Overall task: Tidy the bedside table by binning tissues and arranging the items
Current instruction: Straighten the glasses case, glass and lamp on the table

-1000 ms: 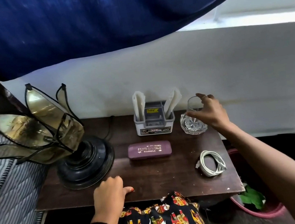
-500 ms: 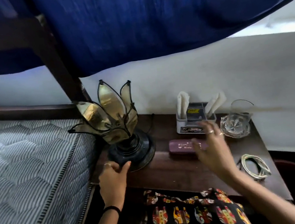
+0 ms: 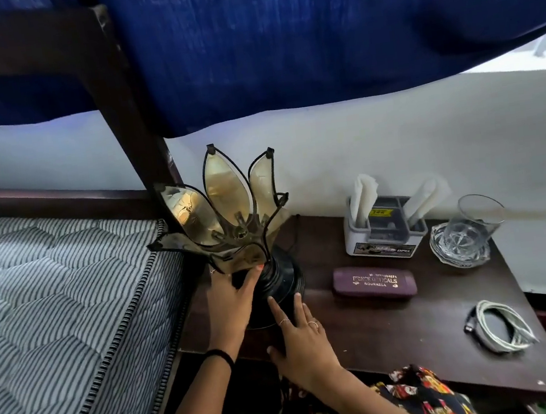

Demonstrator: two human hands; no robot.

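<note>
Left hand (image 3: 230, 301): thin ring, black band at wrist. Right hand (image 3: 302, 344): 2 thin rings. Both forearms bare, no sleeves. Lower centre of frame: dark garment w/ red-yellow print.

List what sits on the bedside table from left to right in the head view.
Black-based lamp with gold glass petals → purple spectacle case → white-and-grey plastic organiser holding tissues → clear drinking glass on a cut-glass coaster → coiled white cable.
</note>
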